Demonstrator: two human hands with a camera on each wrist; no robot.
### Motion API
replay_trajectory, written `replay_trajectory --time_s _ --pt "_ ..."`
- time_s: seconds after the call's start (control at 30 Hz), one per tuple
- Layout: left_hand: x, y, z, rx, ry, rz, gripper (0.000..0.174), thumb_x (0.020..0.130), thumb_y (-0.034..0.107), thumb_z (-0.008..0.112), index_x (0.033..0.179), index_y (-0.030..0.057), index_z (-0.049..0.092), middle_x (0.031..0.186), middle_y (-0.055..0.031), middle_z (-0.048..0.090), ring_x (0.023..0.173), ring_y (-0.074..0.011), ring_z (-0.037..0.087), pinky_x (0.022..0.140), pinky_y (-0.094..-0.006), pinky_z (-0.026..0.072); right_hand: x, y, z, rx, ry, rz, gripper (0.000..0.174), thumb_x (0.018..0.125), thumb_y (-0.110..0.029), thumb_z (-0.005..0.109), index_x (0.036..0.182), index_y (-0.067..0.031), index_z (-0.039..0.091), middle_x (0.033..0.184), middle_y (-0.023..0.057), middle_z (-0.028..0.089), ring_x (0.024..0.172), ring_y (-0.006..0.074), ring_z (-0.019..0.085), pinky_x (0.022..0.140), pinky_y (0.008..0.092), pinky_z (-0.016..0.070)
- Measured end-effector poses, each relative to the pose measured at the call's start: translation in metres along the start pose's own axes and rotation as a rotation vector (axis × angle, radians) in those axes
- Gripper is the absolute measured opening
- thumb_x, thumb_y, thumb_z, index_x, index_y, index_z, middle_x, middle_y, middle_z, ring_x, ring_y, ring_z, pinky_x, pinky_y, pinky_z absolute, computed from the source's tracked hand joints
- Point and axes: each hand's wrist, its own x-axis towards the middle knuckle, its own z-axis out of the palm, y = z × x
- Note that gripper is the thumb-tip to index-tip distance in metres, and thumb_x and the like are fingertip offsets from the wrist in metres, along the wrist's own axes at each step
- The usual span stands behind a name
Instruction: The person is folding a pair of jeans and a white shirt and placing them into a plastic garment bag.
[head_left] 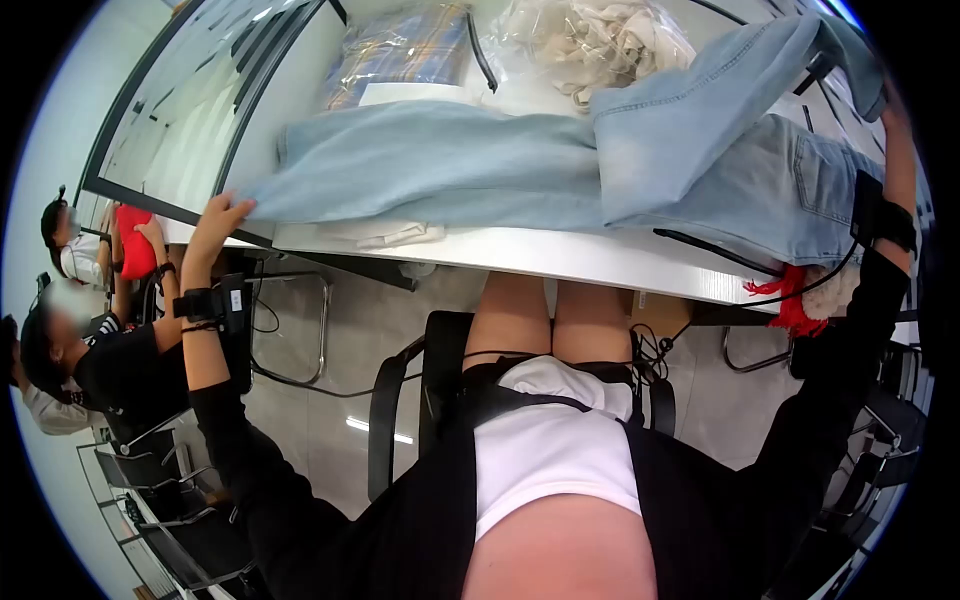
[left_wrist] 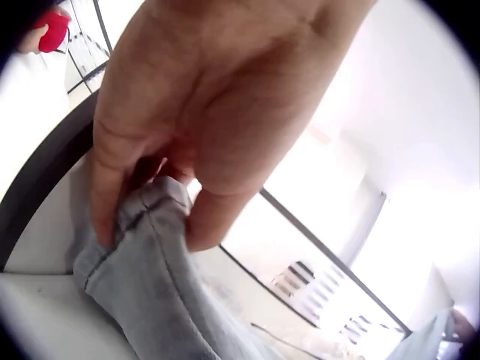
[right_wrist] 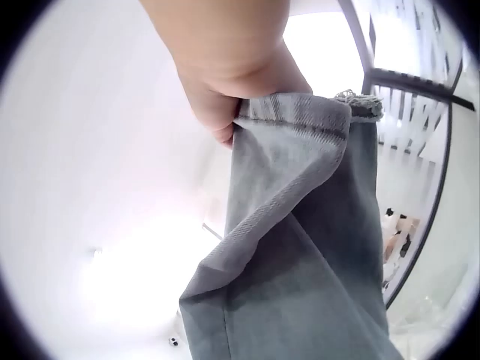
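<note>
A pair of light blue jeans point(head_left: 450, 165) lies lengthwise along the white table point(head_left: 520, 255), its back pocket toward the right end. My left hand point(head_left: 213, 228) pinches the end of one trouser leg at the table's left; in the left wrist view, thumb and fingers are on either side of the stitched hem point(left_wrist: 142, 214). At the far right, my right hand point(head_left: 893, 115) holds up the end of the other leg, which folds back over the jeans' middle. The right wrist view shows that hand gripping the frayed hem point(right_wrist: 300, 112), with some fingers hidden behind the denim.
Behind the jeans are a bagged plaid cloth point(head_left: 400, 50) and a clear bag of cream fabric point(head_left: 610, 40). A black-framed glass partition point(head_left: 210, 110) stands at left. Red tassels point(head_left: 795, 305) hang at the right edge. Other people sit at left.
</note>
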Motion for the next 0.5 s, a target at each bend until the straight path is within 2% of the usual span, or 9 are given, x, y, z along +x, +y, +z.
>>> replay_trajectory --time_s 0.03,0.1,0.17,0.2,0.3,0.33,0.43,0.5 --pt "-0.006 0.010 0.009 0.250 0.030 0.090 0.029 0.078 0.021 0.061 0.098 -0.0002 0.057 0.072 -0.0024 0.051 0.066 -0.0123 0.044 0.061 -0.0273 0.0375 -0.012 -0.015 0.016 -0.052 -0.039 -0.019 0.041 0.079 -0.024 0.048 0.106 0.0059 0.055 0.109 0.0251 0.051 0.099 0.0359 0.052 0.085 0.0459 0.0426" --pt "0.021 -0.031 0.012 0.404 0.041 0.167 0.036 0.079 0.021 0.060 0.107 0.0002 0.052 0.078 -0.0086 0.056 0.073 -0.0153 0.050 0.067 -0.0280 0.0406 0.022 0.015 -0.013 -0.220 -0.011 -0.245 0.043 0.084 -0.029 0.041 0.106 0.0046 0.056 0.111 0.0189 0.054 0.101 0.0320 0.053 0.087 0.0407 0.0439" --pt "0.008 0.006 0.030 0.382 0.162 0.183 0.043 0.078 0.021 0.061 0.115 0.0021 0.047 0.085 -0.0120 0.059 0.078 -0.0163 0.053 0.071 -0.0283 0.0418 -0.032 -0.062 0.045 -0.236 -0.100 -0.020 0.042 0.085 -0.028 0.042 0.105 0.0050 0.057 0.109 0.0192 0.055 0.099 0.0315 0.054 0.086 0.0403 0.0443" --pt "0.002 0.021 0.039 0.372 0.218 0.187 0.047 0.078 0.022 0.062 0.118 0.0030 0.045 0.089 -0.0138 0.060 0.081 -0.0168 0.055 0.073 -0.0284 0.0425 -0.025 -0.064 0.043 -0.223 0.001 -0.003 0.042 0.086 -0.030 0.042 0.104 0.0047 0.057 0.105 0.0195 0.056 0.097 0.0302 0.055 0.084 0.0383 0.0446" --pt "0.026 0.029 0.036 0.081 0.022 0.085 0.057 0.077 0.025 0.064 0.126 0.0074 0.039 0.098 -0.0175 0.060 0.087 -0.0185 0.057 0.075 -0.0302 0.0435 -0.027 -0.089 0.054 -0.383 -0.158 -0.033 0.040 0.086 -0.030 0.046 0.104 0.0048 0.056 0.102 0.0178 0.057 0.095 0.0270 0.055 0.082 0.0363 0.0444" --pt "0.036 0.027 0.036 0.059 0.035 0.096 0.058 0.077 0.026 0.064 0.126 0.0086 0.039 0.098 -0.0180 0.060 0.087 -0.0188 0.057 0.076 -0.0303 0.0435 -0.027 -0.095 0.061 -0.420 -0.143 -0.051 0.038 0.086 -0.028 0.049 0.103 0.0053 0.056 0.100 0.0156 0.058 0.092 0.0240 0.055 0.080 0.0340 0.0439" --pt "0.056 0.018 0.041 0.032 0.017 0.086 0.056 0.077 0.028 0.064 0.126 0.0118 0.042 0.098 -0.0190 0.060 0.086 -0.0197 0.058 0.076 -0.0306 0.0435 -0.035 -0.118 0.097 -0.539 -0.311 -0.037 0.040 0.085 -0.027 0.053 0.107 0.0062 0.055 0.103 0.0151 0.058 0.094 0.0226 0.056 0.082 0.0327 0.0439" --pt "0.063 0.018 0.044 0.069 -0.067 0.027 0.051 0.078 0.027 0.063 0.123 0.0133 0.046 0.097 -0.0188 0.060 0.086 -0.0206 0.058 0.077 -0.0307 0.0435 0.018 -0.115 0.084 -0.442 -0.651 -0.203 0.056 0.080 -0.032 0.062 0.120 0.0054 0.047 0.108 0.0160 0.056 0.104 0.0217 0.054 0.089 0.0331 0.0426"
